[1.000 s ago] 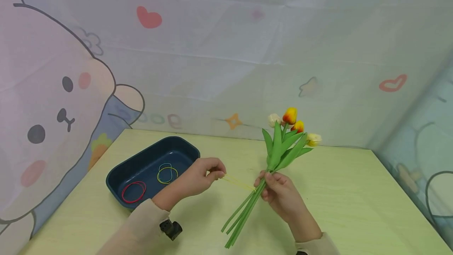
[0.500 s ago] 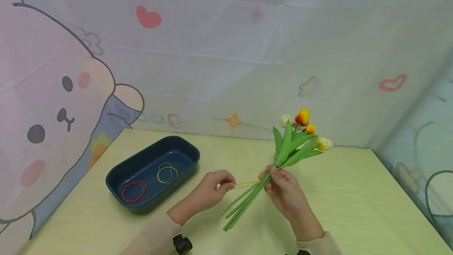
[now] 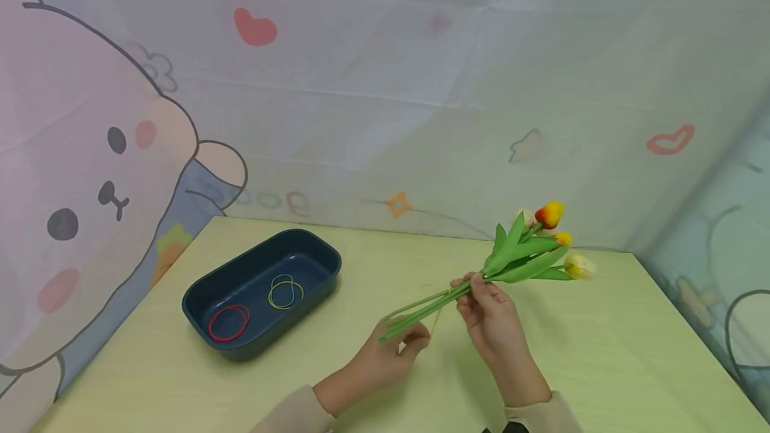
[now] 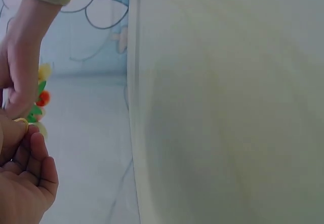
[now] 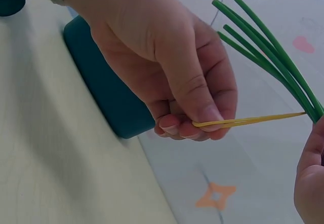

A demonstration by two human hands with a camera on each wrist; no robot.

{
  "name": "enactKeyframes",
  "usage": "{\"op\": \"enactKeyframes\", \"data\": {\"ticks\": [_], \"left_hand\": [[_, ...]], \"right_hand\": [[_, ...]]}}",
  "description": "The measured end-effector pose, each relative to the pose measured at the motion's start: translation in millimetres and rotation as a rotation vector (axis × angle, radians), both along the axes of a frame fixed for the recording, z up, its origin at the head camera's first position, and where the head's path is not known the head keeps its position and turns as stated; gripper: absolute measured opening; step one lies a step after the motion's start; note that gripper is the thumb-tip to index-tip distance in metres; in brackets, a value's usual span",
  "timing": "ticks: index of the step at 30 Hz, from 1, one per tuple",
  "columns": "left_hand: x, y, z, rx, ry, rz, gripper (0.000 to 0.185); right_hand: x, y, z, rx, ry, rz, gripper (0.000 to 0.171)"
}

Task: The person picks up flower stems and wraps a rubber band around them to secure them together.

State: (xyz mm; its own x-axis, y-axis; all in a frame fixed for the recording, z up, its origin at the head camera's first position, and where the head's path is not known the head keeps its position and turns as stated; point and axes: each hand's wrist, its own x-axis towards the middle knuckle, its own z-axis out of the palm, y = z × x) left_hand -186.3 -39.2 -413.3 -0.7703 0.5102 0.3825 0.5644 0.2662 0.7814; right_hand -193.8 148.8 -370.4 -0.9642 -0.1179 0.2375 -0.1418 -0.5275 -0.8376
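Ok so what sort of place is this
Probably an indoor tabletop craft or filming setup: a pale yellow-green, wood-grained table, a creased, pastel, cartoon-printed, cloth-looking backdrop behind it, and a dark blue, rounded rectangular tray on top.

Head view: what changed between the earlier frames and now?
The tulip bouquet tipped further right, its blooms lower; the left hand, still pinching the yellow rubber band, moved right and down in the frame. Nothing was let go. The right hand still grips the stems; the blue tray stayed put.
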Motion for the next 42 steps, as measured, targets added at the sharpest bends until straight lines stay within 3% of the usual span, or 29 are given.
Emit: {"op": "enactKeyframes", "data": {"ticks": [3, 6, 11, 21, 29, 34, 42], "left_hand": [[7.5, 5, 1.8, -0.068, 0.001, 0.020, 0.010], [12.7, 10, 0.3, -0.042, 0.016, -0.010, 0.008], [20.5, 23, -0.2, 0.034, 0.144, -0.060, 0.004], [39.8, 25, 26.5, 0.065, 0.261, 0.004, 0.006], [38.2, 15, 39.4, 0.052, 0.359, 0.001, 0.008], [34.3, 9, 45.7, 0.072, 0.461, -0.001, 0.009], [28.8, -4, 58.6, 0.130, 0.502, 0.053, 0.011]], "right_hand": [[-0.2, 0, 0.0, -0.021, -0.031, -0.020, 0.025], [-0.1, -1, 0.5, -0.015, -0.058, -0.051, 0.022], [-1.3, -3, -1.3, 0.007, -0.079, -0.099, 0.021], [-4.8, -6, -7.1, 0.124, -0.068, -0.199, 0.021], [-5.9, -7, -10.1, 0.181, -0.038, -0.216, 0.021], [-5.4, -8, -12.7, 0.253, -0.003, -0.232, 0.021], [-6.3, -9, -14.4, 0.343, -0.020, -0.229, 0.019]]}}
